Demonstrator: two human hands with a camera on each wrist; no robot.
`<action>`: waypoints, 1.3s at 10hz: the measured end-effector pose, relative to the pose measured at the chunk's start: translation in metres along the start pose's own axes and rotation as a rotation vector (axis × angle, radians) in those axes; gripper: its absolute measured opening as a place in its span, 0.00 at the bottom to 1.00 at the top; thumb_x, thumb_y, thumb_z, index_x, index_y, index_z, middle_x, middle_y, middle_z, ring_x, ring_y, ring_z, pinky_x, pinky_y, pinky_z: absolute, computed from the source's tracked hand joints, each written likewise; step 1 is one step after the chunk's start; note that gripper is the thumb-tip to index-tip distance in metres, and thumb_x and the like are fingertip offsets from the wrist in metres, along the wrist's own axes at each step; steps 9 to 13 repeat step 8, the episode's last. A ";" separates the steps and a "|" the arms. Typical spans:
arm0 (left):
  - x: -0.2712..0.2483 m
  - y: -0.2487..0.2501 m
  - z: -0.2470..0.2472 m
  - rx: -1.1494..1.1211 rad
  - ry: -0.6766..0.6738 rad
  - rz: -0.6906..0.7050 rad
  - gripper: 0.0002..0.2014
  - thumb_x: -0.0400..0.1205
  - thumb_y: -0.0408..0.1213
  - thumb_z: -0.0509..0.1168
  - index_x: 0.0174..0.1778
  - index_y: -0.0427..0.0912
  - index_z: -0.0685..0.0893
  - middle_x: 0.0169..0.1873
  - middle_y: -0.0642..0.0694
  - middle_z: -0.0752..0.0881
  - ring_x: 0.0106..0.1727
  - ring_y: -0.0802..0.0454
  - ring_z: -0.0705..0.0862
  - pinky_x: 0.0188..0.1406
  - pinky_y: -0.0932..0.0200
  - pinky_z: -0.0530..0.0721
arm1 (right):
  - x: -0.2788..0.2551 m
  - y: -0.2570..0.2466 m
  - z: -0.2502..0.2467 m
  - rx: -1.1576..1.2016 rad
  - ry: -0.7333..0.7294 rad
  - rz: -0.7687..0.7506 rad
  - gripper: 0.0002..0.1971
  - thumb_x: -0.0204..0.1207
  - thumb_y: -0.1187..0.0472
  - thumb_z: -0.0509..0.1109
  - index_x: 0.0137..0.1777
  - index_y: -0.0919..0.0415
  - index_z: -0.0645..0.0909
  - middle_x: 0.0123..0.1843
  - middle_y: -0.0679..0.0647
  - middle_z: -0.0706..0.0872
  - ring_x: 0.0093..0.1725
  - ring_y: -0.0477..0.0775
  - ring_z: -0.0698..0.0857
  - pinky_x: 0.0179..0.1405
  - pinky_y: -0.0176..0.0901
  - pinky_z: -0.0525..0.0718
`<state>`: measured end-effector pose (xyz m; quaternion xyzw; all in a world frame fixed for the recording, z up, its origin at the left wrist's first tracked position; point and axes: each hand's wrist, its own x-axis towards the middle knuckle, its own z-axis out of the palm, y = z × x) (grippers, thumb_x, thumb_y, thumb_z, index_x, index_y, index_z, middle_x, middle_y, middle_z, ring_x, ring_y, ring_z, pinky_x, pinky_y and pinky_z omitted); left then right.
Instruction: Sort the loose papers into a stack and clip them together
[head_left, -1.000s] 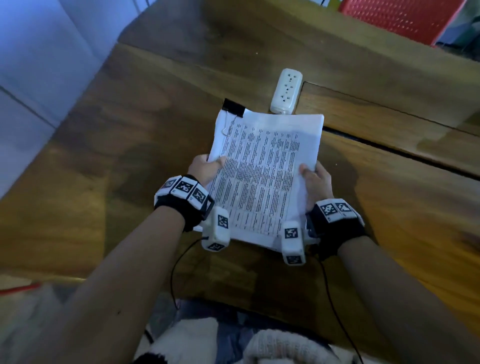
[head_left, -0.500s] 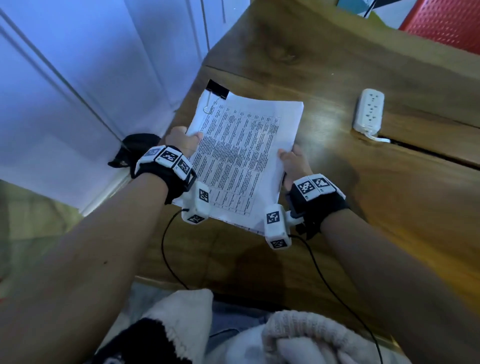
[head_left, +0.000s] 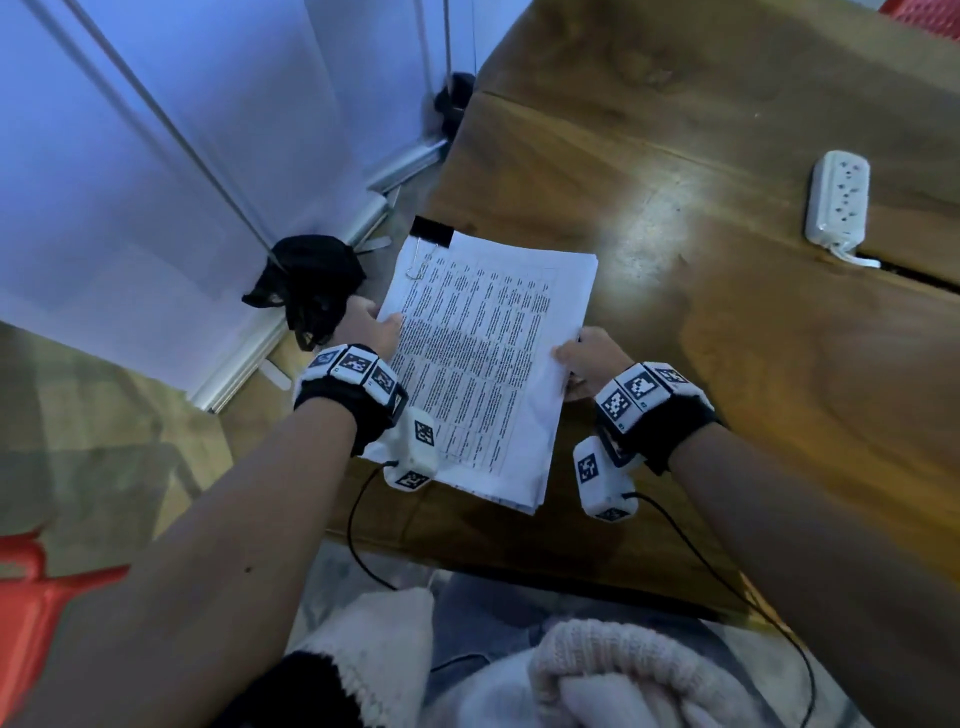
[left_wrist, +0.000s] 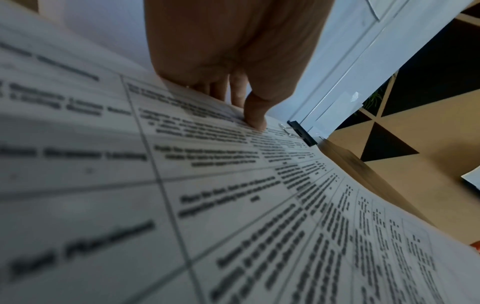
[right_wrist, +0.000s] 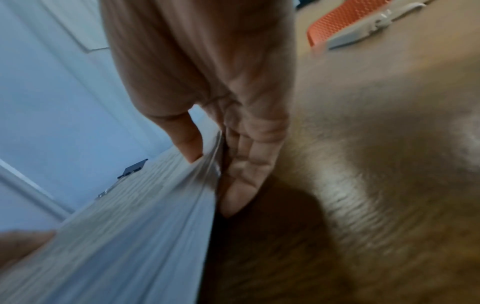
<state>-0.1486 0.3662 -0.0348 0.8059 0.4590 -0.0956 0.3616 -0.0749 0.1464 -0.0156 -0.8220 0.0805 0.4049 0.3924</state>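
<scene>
From above, the left hand and right hand pinch the paper stack over the table corner, binder clip on. The left wrist view shows the thumb pressing print; the right wrist view shows loose edges that could fan out.

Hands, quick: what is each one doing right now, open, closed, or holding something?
Left hand: grips the left edge of the clipped paper stack.
Right hand: pinches the stack's right edge.

Stack of printed papers, edges squared, black binder clip on far left corner, above wooden table edge
</scene>
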 end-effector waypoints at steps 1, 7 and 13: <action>0.002 -0.007 -0.003 -0.007 -0.003 0.012 0.24 0.82 0.45 0.61 0.74 0.42 0.71 0.68 0.37 0.78 0.66 0.36 0.78 0.64 0.48 0.76 | -0.009 -0.002 0.005 -0.154 -0.015 -0.006 0.16 0.80 0.63 0.57 0.62 0.72 0.74 0.44 0.66 0.84 0.35 0.62 0.84 0.46 0.57 0.87; -0.006 0.004 0.008 0.103 0.146 0.048 0.24 0.80 0.38 0.61 0.72 0.34 0.70 0.71 0.34 0.74 0.74 0.36 0.71 0.73 0.42 0.69 | -0.011 0.003 -0.002 -0.468 -0.042 -0.039 0.18 0.79 0.51 0.61 0.53 0.68 0.77 0.47 0.65 0.85 0.40 0.59 0.82 0.35 0.41 0.79; -0.029 0.036 0.028 0.171 0.124 0.139 0.32 0.82 0.40 0.61 0.81 0.39 0.55 0.82 0.40 0.54 0.84 0.43 0.52 0.81 0.39 0.51 | -0.009 0.017 -0.025 -0.466 0.049 -0.060 0.20 0.79 0.46 0.62 0.51 0.67 0.77 0.43 0.60 0.84 0.40 0.58 0.84 0.42 0.45 0.83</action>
